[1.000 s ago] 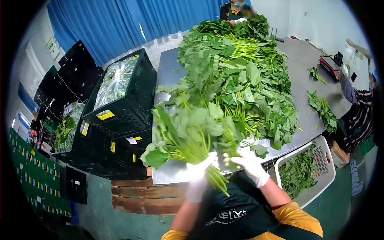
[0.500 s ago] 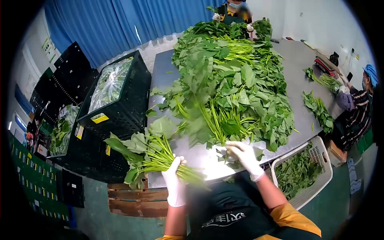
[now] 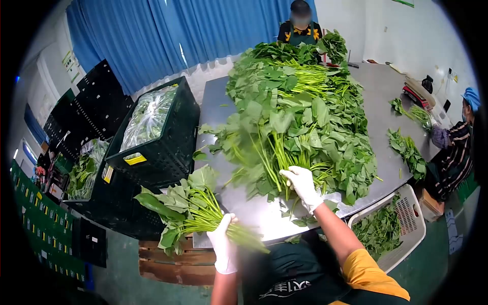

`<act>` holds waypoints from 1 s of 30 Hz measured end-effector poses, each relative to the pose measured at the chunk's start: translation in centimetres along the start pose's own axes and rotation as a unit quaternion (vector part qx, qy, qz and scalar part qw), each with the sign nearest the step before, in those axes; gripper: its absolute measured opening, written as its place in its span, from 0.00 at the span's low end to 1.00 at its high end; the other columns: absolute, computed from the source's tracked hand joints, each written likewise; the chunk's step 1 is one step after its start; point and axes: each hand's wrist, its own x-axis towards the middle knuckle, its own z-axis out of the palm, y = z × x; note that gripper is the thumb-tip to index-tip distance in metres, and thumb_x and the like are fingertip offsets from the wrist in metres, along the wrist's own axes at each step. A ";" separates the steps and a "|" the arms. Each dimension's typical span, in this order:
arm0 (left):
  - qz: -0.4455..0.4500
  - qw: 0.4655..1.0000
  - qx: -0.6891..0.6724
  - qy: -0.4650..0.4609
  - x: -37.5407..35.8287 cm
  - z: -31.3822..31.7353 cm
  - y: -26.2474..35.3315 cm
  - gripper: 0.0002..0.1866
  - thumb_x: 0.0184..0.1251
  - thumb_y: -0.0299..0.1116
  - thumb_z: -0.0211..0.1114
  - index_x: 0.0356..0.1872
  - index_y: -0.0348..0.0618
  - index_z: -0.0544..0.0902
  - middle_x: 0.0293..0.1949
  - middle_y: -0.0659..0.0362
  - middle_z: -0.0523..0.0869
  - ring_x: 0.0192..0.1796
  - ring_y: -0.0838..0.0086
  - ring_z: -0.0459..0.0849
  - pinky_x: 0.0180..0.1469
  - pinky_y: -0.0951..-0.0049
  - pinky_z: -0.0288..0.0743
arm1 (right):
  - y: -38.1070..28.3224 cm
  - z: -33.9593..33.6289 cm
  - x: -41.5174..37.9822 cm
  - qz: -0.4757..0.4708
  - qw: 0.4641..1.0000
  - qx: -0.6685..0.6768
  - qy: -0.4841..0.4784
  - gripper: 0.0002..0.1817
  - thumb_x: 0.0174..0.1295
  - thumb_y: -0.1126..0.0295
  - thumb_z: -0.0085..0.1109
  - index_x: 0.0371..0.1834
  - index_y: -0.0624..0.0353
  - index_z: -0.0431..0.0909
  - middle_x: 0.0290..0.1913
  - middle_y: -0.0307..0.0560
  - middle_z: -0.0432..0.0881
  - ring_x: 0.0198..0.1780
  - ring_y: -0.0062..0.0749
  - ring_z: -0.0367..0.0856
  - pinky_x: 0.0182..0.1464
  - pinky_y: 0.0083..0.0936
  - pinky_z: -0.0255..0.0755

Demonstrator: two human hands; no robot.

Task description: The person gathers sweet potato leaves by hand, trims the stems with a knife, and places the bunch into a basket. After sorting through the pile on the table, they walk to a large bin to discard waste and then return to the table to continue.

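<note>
My left hand (image 3: 223, 245), in a white glove, is closed around the stems of a bunch of leafy greens (image 3: 201, 206). The bunch is held over the table's near left edge, leaves to the left and cut stem ends to the right. My right hand (image 3: 303, 187), also gloved, is at the near side of a large heap of leafy greens (image 3: 310, 112). Its thumb and fingers are pinched on stems (image 3: 281, 162) there; how many they hold is hidden. A few loose leaves (image 3: 305, 221) lie on the table below that hand.
The heap lies on a metal table (image 3: 216, 96). A dark crate (image 3: 168, 147) with bagged greens stands at left, and a white basket (image 3: 414, 223) of leaves at right. One co-worker (image 3: 300, 33) stands at the far end, another (image 3: 455, 147) at right beside small bunches (image 3: 406, 152).
My right hand has moved forward from the table's near edge to the stems of the heap. The left hand still grips its bunch. The far co-worker's raised hand has dropped from sight.
</note>
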 end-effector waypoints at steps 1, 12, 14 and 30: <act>-0.004 1.000 -0.001 -0.005 0.2 -0.1 -0.5 0.13 0.60 0.21 0.61 0.46 0.35 0.74 0.35 0.57 0.80 0.36 0.73 0.81 0.43 0.74 0.76 | -1.5 -0.8 -0.5 0.073 0.996 0.051 -0.021 0.08 0.61 0.67 0.59 0.37 0.58 0.84 0.16 0.32 0.71 0.16 0.12 0.64 0.20 0.11 0.56; -0.036 0.995 0.062 -0.068 -1.6 4.8 -0.8 0.16 0.57 0.20 0.64 0.47 0.33 0.75 0.38 0.56 0.81 0.38 0.70 0.82 0.44 0.72 0.76 | -8.1 -3.2 -4.6 0.170 0.973 0.146 -0.045 0.08 0.64 0.70 0.56 0.34 0.60 0.84 0.22 0.32 0.76 0.22 0.10 0.69 0.25 0.10 0.63; -0.004 0.994 0.013 -0.111 -2.7 6.1 -0.6 0.12 0.54 0.20 0.67 0.41 0.32 0.79 0.31 0.57 0.83 0.29 0.75 0.82 0.33 0.77 0.75 | -9.2 -2.5 -5.3 0.016 0.999 -0.008 -0.043 0.05 0.60 0.72 0.60 0.33 0.62 0.82 0.23 0.39 0.78 0.22 0.18 0.73 0.26 0.18 0.66; -0.025 0.982 0.028 -0.186 -1.0 4.0 -4.6 0.22 0.50 0.12 0.64 0.49 0.36 0.74 0.40 0.58 0.80 0.39 0.73 0.80 0.43 0.74 0.76 | -9.9 -0.3 -8.4 0.058 0.994 0.004 -0.089 0.09 0.60 0.67 0.60 0.36 0.62 0.83 0.25 0.47 0.82 0.27 0.29 0.79 0.31 0.25 0.71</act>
